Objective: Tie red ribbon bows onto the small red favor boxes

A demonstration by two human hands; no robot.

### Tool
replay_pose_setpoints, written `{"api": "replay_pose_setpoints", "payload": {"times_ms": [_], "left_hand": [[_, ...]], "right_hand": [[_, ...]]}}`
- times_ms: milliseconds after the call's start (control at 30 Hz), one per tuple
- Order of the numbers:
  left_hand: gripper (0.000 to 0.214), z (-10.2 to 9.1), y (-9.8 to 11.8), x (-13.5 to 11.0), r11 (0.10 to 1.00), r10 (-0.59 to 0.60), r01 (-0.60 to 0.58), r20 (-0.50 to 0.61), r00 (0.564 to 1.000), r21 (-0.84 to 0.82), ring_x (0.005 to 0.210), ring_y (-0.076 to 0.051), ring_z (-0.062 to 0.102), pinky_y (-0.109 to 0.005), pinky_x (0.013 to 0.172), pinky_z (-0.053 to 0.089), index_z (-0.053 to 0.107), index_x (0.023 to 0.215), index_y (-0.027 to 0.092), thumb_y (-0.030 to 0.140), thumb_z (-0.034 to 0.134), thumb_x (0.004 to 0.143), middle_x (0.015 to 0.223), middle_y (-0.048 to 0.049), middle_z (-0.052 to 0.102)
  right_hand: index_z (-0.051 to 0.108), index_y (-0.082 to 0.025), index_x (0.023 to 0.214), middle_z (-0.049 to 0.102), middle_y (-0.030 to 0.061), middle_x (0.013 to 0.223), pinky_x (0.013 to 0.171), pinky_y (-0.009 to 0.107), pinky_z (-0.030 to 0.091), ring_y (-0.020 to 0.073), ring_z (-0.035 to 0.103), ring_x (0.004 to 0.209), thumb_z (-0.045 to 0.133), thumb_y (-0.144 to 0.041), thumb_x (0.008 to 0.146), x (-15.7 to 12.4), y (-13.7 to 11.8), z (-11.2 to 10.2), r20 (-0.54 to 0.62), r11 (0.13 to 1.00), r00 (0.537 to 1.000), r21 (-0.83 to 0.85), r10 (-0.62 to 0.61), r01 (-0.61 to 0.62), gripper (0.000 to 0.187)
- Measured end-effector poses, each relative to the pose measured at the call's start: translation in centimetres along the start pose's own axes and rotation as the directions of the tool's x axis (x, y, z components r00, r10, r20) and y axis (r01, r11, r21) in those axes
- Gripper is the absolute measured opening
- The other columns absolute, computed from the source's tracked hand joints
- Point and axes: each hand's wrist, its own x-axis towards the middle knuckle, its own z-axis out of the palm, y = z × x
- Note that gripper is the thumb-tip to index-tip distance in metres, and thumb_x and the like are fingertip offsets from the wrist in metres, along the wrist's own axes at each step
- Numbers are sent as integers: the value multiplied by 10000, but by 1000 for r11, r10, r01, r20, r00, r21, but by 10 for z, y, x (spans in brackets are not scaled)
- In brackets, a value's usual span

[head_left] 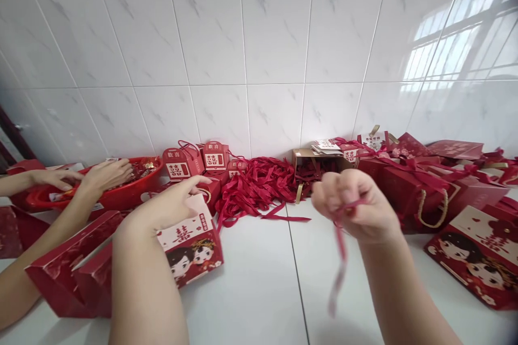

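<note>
A: What've we got in our R hand (350, 205)?
B: Red ribbon (343, 250), fingers closed on it, tail hanging over the white tabletop (251, 291).
A: K, n our L hand (170, 204)?
B: Up at top of the cartoon-couple gift box (198, 240). Tbh can't tell if we're actually gripping it.
A: Where's the box tho?
B: L of that ribbon, closer to us than the ribbon pile (263, 183) along the tabletop's far edge.

A red ribbon (342, 256) dangles, blurred, right of centre. A red-and-white box (196, 256) with cartoon figures sits slanted left of centre.
</note>
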Motion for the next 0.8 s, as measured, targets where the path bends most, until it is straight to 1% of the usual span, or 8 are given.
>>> {"api": "replay_pose_setpoints", "payload": {"times_ms": [100,233,300,367,433,567,667,800], "left_hand": [[615,3,33,-7,982,144,-136,56,988,-134,780,-207,664,-287,644,526,469,1293,290,167,559,698,945,-22,634],[668,18,71,-18,846,402,-393,-53,914,-361,788,-173,684,-313,708,559,341,1384,366,147,552,789,1124,-48,592],[678,27,88,-23,758,494,-524,-184,850,-388,789,-157,683,-330,749,569,318,1392,385,126,554,812,1199,-59,556],[677,35,102,-26,697,553,-635,-314,772,-334,837,-158,673,-357,827,558,316,1396,379,109,558,824,1254,-69,527],[665,41,112,-27,675,582,-705,-428,691,-220,950,-180,644,-390,925,516,323,1396,358,105,565,830,1307,-76,492],[616,44,121,-25,712,555,-702,-615,561,3,1167,-241,520,-432,1024,429,391,1343,294,147,639,798,1335,-82,456],[423,43,121,-21,706,504,-705,-647,572,-73,1136,-234,539,-399,985,449,507,1175,239,184,666,786,1223,-72,536],[128,48,123,-17,673,475,-687,-552,686,-275,924,-182,618,-308,831,495,614,951,213,235,634,827,966,-33,651]], "right_hand": [[721,-275,764,627,25,1044,816,348,518,189,591,989,781,-207,712,5,18,11,-39,963,991,-233,129,-135,104],[733,-260,722,543,40,1290,1055,424,383,262,375,1331,804,-222,677,12,39,27,-97,842,975,-492,198,-220,92],[728,-251,715,598,52,1206,998,396,442,250,482,1247,785,-207,695,13,44,30,-101,841,980,-502,173,-201,75],[721,-238,737,661,48,1040,829,331,526,202,629,999,737,-168,740,12,43,31,-104,851,991,-509,87,-128,72],[715,-230,772,679,27,889,667,268,520,149,642,781,685,-125,778,11,38,29,-110,809,993,-587,-42,-30,109],[704,-226,773,666,8,798,581,243,458,128,591,692,668,-117,792,11,27,22,-157,720,963,-692,-221,53,116],[701,-235,764,656,4,818,587,248,464,130,590,698,685,-135,780,10,21,16,-258,760,924,-647,-283,52,102],[712,-255,786,649,-3,838,639,256,487,134,604,752,672,-117,787,8,17,10,-321,778,879,-623,-353,85,144]]}}
